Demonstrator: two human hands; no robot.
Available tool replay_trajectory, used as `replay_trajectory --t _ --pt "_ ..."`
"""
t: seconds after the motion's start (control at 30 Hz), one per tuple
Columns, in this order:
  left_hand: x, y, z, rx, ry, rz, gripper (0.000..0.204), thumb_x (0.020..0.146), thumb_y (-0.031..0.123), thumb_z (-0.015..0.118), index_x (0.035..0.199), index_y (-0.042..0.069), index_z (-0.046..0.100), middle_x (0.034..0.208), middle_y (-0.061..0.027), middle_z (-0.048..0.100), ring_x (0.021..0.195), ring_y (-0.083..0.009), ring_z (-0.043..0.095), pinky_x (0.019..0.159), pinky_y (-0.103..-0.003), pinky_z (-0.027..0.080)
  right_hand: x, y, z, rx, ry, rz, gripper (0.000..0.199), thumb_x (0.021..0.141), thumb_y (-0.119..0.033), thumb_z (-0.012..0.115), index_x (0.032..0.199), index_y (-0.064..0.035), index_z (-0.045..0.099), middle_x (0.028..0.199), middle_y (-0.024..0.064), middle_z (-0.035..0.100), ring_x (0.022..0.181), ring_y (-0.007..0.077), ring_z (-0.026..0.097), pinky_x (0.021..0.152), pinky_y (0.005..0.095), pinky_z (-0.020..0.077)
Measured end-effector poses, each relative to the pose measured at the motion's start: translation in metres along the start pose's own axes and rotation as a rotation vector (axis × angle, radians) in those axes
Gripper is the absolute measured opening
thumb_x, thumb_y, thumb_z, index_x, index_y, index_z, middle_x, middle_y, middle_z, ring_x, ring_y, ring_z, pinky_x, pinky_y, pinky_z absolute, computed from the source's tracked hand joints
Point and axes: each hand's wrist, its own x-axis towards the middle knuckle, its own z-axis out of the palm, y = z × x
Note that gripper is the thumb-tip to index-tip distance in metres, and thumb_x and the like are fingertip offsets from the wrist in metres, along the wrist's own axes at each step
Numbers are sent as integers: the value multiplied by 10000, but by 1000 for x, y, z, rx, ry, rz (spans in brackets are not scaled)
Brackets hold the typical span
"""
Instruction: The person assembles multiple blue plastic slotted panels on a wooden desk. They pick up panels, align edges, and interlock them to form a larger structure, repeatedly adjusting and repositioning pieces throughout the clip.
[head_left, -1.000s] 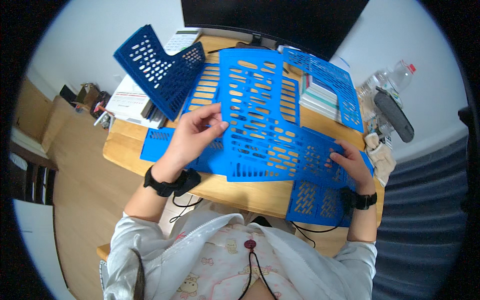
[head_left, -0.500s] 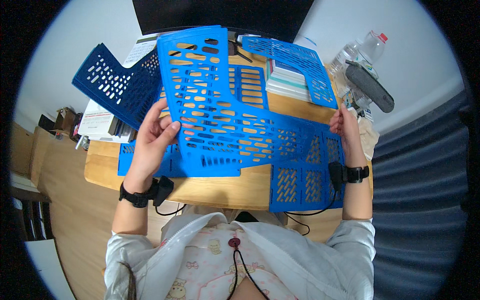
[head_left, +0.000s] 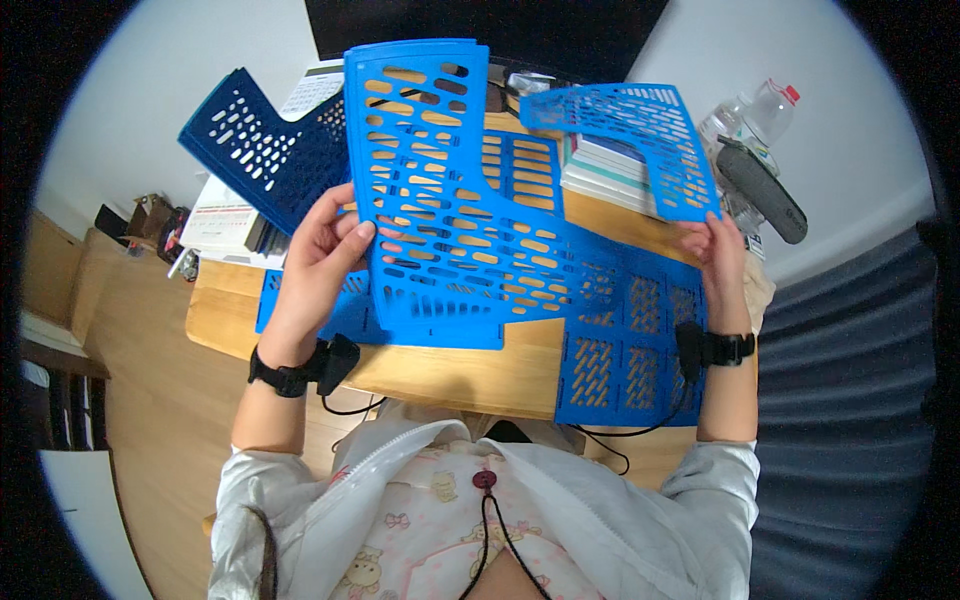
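Note:
My left hand [head_left: 335, 240] pinches the left edge of a blue perforated plastic panel [head_left: 470, 220], an L-shaped sheet, seemingly more than one layer thick, raised above the table. My right hand [head_left: 722, 255] has its fingertips on the lower corner of another curved blue panel [head_left: 660, 140], which lies over the books at the right. Dark blue panels [head_left: 250, 140] lean at the left behind my left hand. Flat blue slotted sheets [head_left: 625, 370] lie on the table, partly covered by the raised panel; one overhangs the front edge.
A wooden table [head_left: 470, 375] carries everything, with a black monitor [head_left: 480, 35] at its back. Stacked books [head_left: 605, 178] stand right, more books [head_left: 225, 220] left. Plastic bottles [head_left: 770, 110] and a grey case [head_left: 762, 190] crowd the right edge. A dark curtain [head_left: 840, 370] hangs beyond.
The view has shifted, so most things sit farther right. My right hand has come up to the corner of the right-hand panel, which has lifted slightly. My left hand keeps its hold.

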Motion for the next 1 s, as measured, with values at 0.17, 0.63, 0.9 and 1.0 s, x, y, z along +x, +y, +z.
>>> replay_trajectory --t 0.17,0.63,0.9,1.0 --pt "1 2 -5 -40 -19 18 269 922 89 457 1186 43 439 962 -31 622 814 -82 592 680 -217 490 -29 -41 0 -92 46 -314 170 925 -158 428 995 -13 481 744 111 611 546 140 574 519 230 461" --pt "10 15 -5 -208 56 190 207 931 143 444 1111 52 490 972 -20 598 851 -74 569 735 -222 470 -45 -110 40 -165 -18 -573 179 936 -166 439 984 -11 513 859 92 632 426 27 380 394 152 287" --pt "5 8 -15 -176 86 224 217 927 133 449 1122 48 489 998 -22 588 877 -81 560 756 -223 459 -28 -69 21 -10 172 -247 152 929 -158 413 886 -31 486 635 40 522 424 99 443 416 200 363" --pt "5 6 -23 -170 138 270 223 925 129 451 1130 49 488 1011 -23 583 879 -85 561 765 -228 457 -27 -44 1 26 244 -145 144 924 -167 422 874 -42 474 587 30 486 447 120 482 431 224 384"
